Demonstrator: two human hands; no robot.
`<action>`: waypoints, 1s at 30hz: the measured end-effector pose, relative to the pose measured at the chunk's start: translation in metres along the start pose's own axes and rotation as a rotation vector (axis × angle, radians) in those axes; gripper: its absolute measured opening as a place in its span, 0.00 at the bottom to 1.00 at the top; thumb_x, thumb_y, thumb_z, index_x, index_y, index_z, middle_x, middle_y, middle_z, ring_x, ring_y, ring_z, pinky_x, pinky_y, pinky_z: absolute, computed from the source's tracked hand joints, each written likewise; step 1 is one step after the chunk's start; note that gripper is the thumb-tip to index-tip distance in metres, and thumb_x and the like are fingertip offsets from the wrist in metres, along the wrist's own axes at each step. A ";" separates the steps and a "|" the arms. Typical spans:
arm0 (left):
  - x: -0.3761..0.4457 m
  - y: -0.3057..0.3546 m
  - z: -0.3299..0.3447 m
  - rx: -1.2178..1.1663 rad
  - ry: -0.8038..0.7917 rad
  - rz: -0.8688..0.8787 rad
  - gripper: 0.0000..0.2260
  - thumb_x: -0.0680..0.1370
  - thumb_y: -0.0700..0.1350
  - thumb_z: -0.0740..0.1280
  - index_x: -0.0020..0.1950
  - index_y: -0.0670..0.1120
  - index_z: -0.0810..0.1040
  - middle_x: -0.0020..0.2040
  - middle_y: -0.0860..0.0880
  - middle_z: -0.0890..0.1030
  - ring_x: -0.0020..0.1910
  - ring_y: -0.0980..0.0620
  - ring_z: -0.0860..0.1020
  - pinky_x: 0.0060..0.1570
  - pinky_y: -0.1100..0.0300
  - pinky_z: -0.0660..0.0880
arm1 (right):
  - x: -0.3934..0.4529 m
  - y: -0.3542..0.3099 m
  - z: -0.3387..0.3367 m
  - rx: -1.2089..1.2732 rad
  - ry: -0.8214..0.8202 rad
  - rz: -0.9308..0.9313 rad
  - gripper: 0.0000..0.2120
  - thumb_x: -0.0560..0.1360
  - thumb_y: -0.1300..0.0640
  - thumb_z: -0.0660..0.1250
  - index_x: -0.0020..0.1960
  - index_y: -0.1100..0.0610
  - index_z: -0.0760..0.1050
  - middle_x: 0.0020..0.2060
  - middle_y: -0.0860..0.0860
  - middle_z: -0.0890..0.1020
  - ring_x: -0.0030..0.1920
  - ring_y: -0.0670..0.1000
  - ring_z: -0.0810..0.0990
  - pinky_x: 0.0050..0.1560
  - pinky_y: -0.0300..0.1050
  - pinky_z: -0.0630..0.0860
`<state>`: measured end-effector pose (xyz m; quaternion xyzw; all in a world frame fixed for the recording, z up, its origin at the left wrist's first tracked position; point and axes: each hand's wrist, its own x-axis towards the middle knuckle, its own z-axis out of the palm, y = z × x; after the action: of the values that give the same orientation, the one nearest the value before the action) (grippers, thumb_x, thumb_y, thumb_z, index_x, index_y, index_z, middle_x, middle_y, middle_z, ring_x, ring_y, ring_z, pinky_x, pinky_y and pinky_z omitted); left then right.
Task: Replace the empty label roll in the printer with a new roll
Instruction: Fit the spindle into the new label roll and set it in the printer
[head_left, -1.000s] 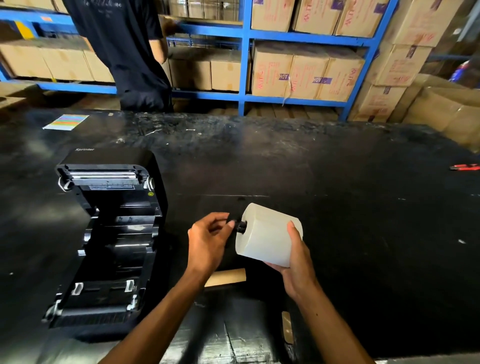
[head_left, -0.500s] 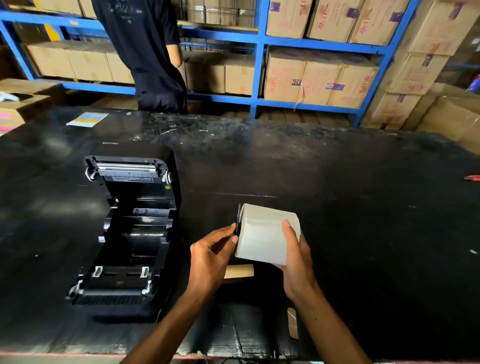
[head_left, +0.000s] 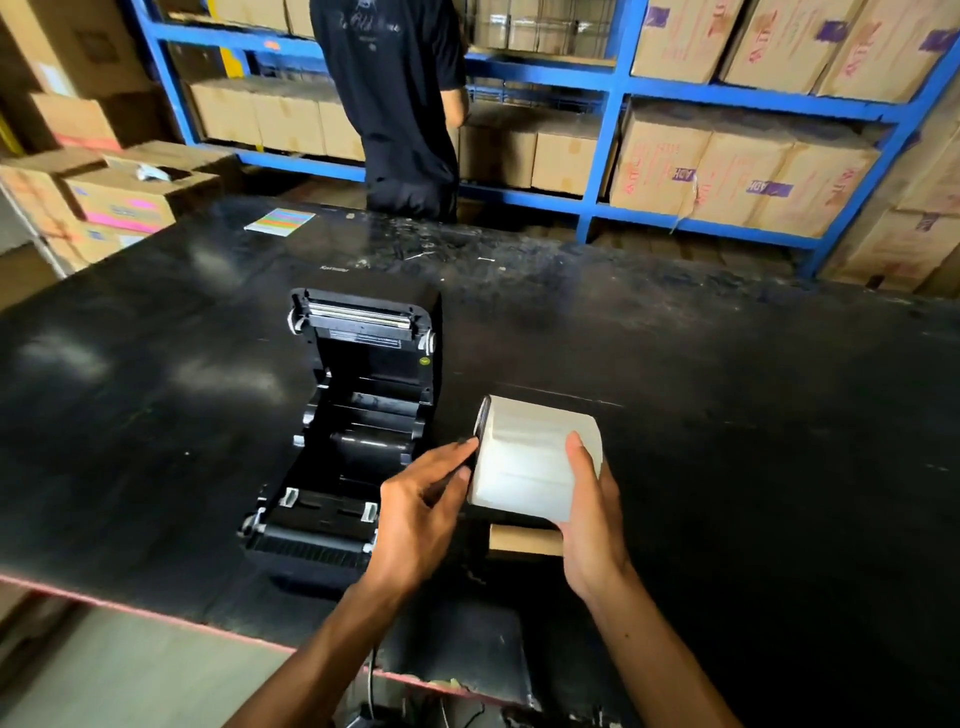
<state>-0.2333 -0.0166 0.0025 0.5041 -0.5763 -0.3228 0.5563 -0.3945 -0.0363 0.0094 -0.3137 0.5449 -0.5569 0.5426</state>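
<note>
Both hands are gripping the new roll beside the open printer, where a loose end-holder is risking crooked seating.

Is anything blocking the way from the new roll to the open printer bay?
Nothing visible does. The new label roll is held just right of the printer, whose lid stands open; its bay looks empty, with only the left hand between.

Both hands are on the white label roll just right of the printer; right hand wraps its far end, left hand fingertips press the near end; printer lid is flipped open on the black table; a brown cardboard core lies below the roll; someone in a dark shirt stands by blue shelving.
</note>
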 end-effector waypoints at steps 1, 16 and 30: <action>0.001 -0.001 -0.008 -0.028 0.018 -0.027 0.14 0.78 0.35 0.66 0.61 0.47 0.81 0.59 0.50 0.83 0.59 0.60 0.80 0.61 0.68 0.73 | -0.001 0.002 0.009 -0.001 -0.004 0.006 0.27 0.63 0.32 0.67 0.60 0.38 0.73 0.58 0.45 0.80 0.58 0.49 0.78 0.64 0.56 0.73; 0.030 -0.035 -0.139 -0.162 0.093 -0.254 0.17 0.79 0.48 0.66 0.67 0.46 0.77 0.62 0.55 0.81 0.58 0.69 0.77 0.53 0.77 0.72 | -0.025 0.036 0.157 -0.056 -0.033 -0.055 0.24 0.64 0.33 0.67 0.60 0.35 0.73 0.57 0.42 0.82 0.57 0.46 0.80 0.62 0.54 0.76; 0.038 -0.050 -0.171 -0.357 -0.110 -0.370 0.17 0.79 0.46 0.66 0.67 0.45 0.77 0.58 0.50 0.85 0.57 0.52 0.82 0.62 0.52 0.77 | -0.029 0.069 0.202 -0.221 0.087 -0.163 0.20 0.77 0.45 0.62 0.68 0.41 0.67 0.60 0.46 0.80 0.54 0.45 0.81 0.55 0.47 0.79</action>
<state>-0.0520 -0.0345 -0.0029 0.4763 -0.4375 -0.5426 0.5359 -0.1805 -0.0502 -0.0069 -0.3905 0.5988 -0.5485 0.4337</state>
